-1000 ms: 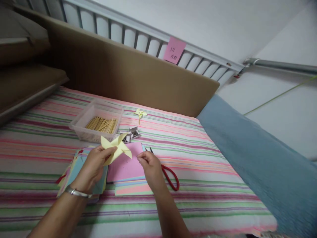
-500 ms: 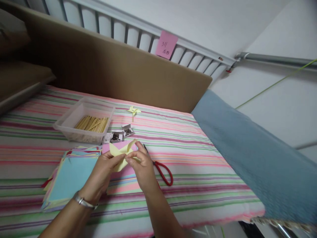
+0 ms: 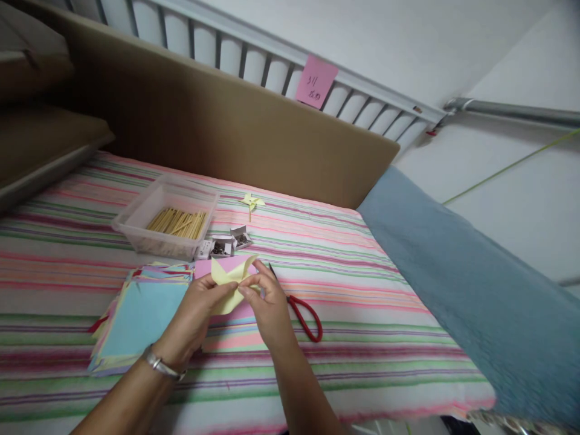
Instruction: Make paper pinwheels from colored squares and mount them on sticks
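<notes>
Both my hands pinch a pale yellow paper pinwheel [image 3: 225, 275], its corners curled up toward the centre. My left hand [image 3: 199, 305] grips its left side, with the thumb pressed near the middle. From the right, my right hand [image 3: 268, 302] closes thumb and fingers at the centre; whether a pin sits there is hidden. Below the pinwheel lies pink paper [image 3: 235, 319]. Scissors with red handles [image 3: 310, 320] rest beside my right hand, partly covered by it. To the left is a stack of coloured paper sheets [image 3: 140, 317], light blue on top.
Behind my hands stand small open boxes of metal pins [image 3: 222, 246] and a clear plastic tub [image 3: 129, 225] holding wooden sticks [image 3: 179, 223]. A finished yellow pinwheel on a stick [image 3: 251, 202] lies farther back. A cardboard panel [image 3: 254, 145] borders the striped cloth [image 3: 362, 362].
The whole view has shifted slightly, so things appear a little farther right. Both hands stay on the pinwheel, with its folded corners drawn in at the centre much as before.
</notes>
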`<state>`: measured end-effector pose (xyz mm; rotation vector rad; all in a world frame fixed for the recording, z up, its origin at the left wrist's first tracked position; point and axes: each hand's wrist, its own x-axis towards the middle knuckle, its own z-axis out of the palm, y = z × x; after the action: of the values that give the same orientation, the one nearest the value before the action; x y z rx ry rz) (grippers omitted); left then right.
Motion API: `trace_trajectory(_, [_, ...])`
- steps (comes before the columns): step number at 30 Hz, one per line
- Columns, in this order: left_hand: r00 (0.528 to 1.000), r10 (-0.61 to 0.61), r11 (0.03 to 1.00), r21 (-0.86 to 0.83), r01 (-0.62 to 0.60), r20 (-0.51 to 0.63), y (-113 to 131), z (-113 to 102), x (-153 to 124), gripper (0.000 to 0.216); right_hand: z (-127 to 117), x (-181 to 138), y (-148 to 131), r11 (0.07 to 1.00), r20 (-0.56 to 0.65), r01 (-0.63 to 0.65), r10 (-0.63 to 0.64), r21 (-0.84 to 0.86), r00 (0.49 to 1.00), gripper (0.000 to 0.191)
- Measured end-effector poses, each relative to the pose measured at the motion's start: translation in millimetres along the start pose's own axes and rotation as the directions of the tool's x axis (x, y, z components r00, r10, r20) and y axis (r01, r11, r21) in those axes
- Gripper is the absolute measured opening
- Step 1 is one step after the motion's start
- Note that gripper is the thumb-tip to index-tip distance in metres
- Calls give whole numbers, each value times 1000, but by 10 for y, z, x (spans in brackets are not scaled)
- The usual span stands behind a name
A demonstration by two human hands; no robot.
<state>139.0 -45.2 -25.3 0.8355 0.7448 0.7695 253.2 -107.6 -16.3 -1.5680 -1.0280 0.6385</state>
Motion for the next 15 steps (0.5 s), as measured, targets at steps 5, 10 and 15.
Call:
trace_trajectory(5, [1000, -15, 1000, -6, 15, -20, -14, -10, 14, 22, 0, 0, 18, 1000, 4, 9, -9, -10, 1000, 6])
trace_trajectory(10, [999, -21, 1000, 15, 22, -43, 11, 6, 4, 22, -5, 3, 11, 998, 16, 53, -52, -24, 999, 6])
trace_trajectory(15, [1000, -11, 1000, 16, 11, -23, 50, 38, -23, 23, -7, 1, 26, 999, 17, 36, -35, -36, 999, 6])
